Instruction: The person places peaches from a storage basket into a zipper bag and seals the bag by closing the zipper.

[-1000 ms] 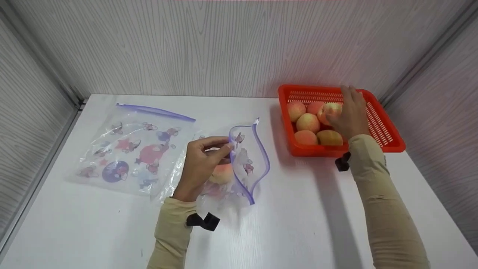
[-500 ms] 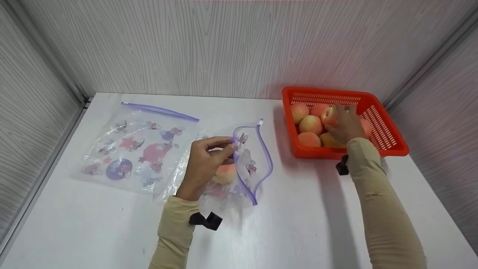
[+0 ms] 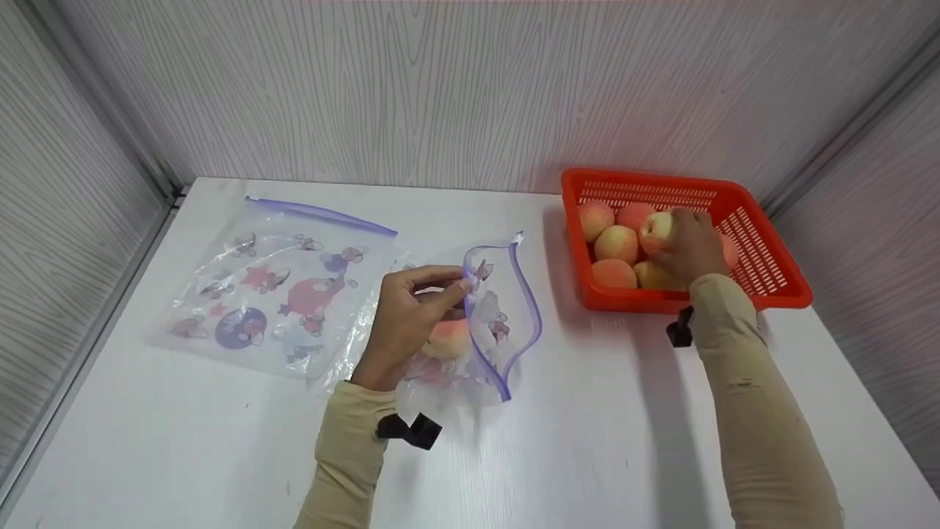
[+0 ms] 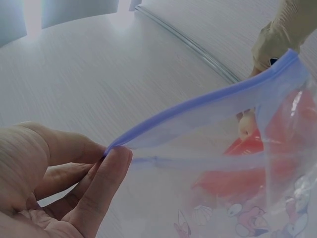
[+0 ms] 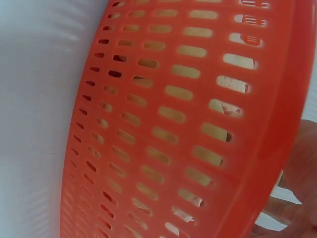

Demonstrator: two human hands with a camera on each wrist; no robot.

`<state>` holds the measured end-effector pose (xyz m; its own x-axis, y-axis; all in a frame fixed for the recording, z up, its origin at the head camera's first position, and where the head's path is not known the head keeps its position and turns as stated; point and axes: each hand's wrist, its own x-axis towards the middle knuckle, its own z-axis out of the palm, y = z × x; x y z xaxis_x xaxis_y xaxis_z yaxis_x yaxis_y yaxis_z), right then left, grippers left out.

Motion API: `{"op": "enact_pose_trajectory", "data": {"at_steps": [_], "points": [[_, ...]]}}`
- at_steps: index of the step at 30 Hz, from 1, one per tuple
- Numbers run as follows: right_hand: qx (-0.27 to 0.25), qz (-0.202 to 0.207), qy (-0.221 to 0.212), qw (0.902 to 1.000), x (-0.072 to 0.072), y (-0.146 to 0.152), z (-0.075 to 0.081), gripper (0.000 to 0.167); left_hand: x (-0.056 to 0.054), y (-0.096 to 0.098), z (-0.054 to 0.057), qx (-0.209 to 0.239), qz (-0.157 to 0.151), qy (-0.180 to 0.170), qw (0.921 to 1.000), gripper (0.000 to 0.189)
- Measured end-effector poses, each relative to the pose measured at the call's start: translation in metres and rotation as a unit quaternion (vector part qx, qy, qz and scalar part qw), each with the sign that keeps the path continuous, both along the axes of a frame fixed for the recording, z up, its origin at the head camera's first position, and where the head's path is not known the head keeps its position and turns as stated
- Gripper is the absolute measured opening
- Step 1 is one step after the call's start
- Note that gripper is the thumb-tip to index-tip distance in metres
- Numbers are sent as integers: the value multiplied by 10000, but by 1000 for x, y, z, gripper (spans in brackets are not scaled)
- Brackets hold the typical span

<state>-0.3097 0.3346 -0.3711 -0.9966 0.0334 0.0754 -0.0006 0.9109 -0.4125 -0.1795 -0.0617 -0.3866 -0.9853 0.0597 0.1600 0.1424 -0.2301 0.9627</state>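
Nearest my head view, a tan sleeve [image 3: 349, 448] with a black wrist mount [image 3: 424, 432] leads up to the left hand [image 3: 408, 316], which pinches the lavender rim [image 4: 193, 101] of a clear, cartoon-printed zip bag [image 3: 501, 327] on a white table [image 3: 558, 455]. My left wrist view shows thumb and finger pressed together on that rim, the bag's mouth gaping toward the right. Inside the zip bag, a bagged peach [image 3: 449, 340] shows through the film, just below the hand. To the left, a second bag [image 3: 294, 286] lies flat, printed in pink and violet, its lavender closure along the far edge.

Farther off, at the right of the table, a red slotted basket [image 3: 631, 300] holds at least seven fruits, crowded toward its left half. The right hand [image 3: 694, 250] reaches in over the near rim, thumb and fingers curled round a pale peach [image 3: 656, 231] among the other peaches [image 3: 615, 245]; whether that fruit is lifted clear of its neighbours, I cannot tell. My right wrist view faces the basket's outer wall, yellowish fruit visible through the slots, fingertips hidden. A grey wood-grain panel [image 3: 382, 95] stands behind the table.
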Motion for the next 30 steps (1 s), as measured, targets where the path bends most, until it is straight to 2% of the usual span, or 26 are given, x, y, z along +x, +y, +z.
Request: {"op": "enact_pose_trajectory", "data": {"at_steps": [2,6,10,14,18,23,28,30], "points": [[-70,-79,133,9999,3,1,0,69,0,1,0,9,-2,-11,10000,17],[-583,-406,548,9960,12,0,3,69,-1,3,0,36,-21,-37,10000,18],[-1256,-581,1106,9842,23,-5,9,69,-1,3,1,37,-42,-33,10000,18],[-1802,-545,1560,9697,34,-16,18,68,-2,3,1,40,-48,-43,10000,17],[-2606,-390,1740,9488,42,-34,24,65,-2,1,1,33,-25,-51,10000,17],[-3557,-105,1698,9190,52,-57,29,63,-2,-1,1,22,-8,-34,10000,17],[-4370,404,1588,8844,67,-77,31,62,-2,-2,1,-12,-13,32,10000,17],[-4578,639,1528,8735,74,-84,32,61,-2,-2,2,-6,0,44,10000,17]]}}
